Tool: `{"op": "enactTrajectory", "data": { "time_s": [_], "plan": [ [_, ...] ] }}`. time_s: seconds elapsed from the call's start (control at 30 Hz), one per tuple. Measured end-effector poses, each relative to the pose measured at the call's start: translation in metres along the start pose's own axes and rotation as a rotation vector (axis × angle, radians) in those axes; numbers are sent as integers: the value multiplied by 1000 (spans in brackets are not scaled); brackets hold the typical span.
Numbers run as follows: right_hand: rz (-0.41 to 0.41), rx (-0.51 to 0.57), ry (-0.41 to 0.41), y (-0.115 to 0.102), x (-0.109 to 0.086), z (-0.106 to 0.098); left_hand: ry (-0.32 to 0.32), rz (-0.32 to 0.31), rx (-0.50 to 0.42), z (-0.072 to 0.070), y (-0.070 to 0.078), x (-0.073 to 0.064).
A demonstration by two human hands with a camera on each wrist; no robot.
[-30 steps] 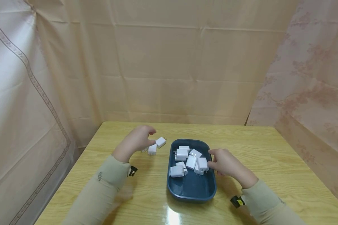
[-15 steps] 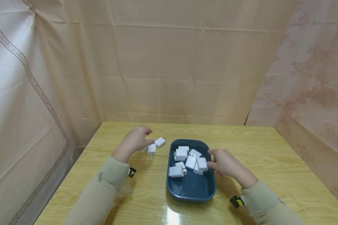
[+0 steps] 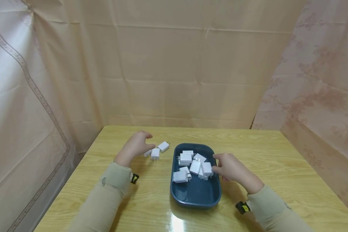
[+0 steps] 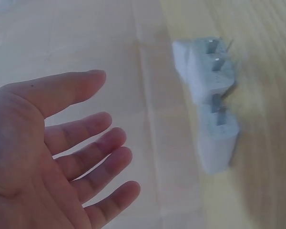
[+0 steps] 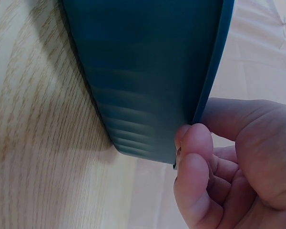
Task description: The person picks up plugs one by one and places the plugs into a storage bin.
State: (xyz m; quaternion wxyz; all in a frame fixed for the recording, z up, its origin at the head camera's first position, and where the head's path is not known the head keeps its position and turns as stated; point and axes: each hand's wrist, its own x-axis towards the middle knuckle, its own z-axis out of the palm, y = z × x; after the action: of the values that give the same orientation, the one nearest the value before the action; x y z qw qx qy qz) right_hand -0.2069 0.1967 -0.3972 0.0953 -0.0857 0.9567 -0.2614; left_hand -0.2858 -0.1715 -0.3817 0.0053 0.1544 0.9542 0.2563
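Note:
My left hand (image 3: 134, 145) hovers over the left part of the table, fingers loosely spread and nothing held. Beside it on the wood lie a white plug charger (image 3: 155, 153), another charger (image 3: 163, 147) further back, and a third charger (image 3: 147, 153) partly behind the fingers. In the left wrist view the open palm (image 4: 19, 148) is apart from these chargers. A dark blue plastic bin (image 3: 196, 204) stands right of them, holding several white chargers (image 3: 195, 167) piled toward its far half. My right hand (image 3: 231, 167) pinches the bin's right rim (image 5: 210, 71) between thumb and fingers.
Everything stands on a yellowish wood-grain table (image 3: 150, 199). Beige cloth (image 3: 162, 74) hangs behind its far edge, with more cloth at both sides. Bands with small black clips (image 3: 242, 207) are worn at the wrists.
My left hand has drawn slightly left, away from the loose chargers, so more of the third one shows. The right hand keeps its hold on the bin's rim.

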Motion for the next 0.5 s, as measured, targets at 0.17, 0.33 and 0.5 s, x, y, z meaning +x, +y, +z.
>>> {"op": "enactTrajectory", "data": {
  "time_s": [0.17, 0.33, 0.5],
  "plan": [
    [-6, -7, 3, -1, 0, 0, -1, -30, -25, 4, -8, 4],
    [-15, -6, 8, -1, -1, 0, 17, -41, -15, 9, -17, 8],
    [-13, -2, 9, -2, -3, -1, 29, -49, -16, 13, -23, 9]
  ]
}}
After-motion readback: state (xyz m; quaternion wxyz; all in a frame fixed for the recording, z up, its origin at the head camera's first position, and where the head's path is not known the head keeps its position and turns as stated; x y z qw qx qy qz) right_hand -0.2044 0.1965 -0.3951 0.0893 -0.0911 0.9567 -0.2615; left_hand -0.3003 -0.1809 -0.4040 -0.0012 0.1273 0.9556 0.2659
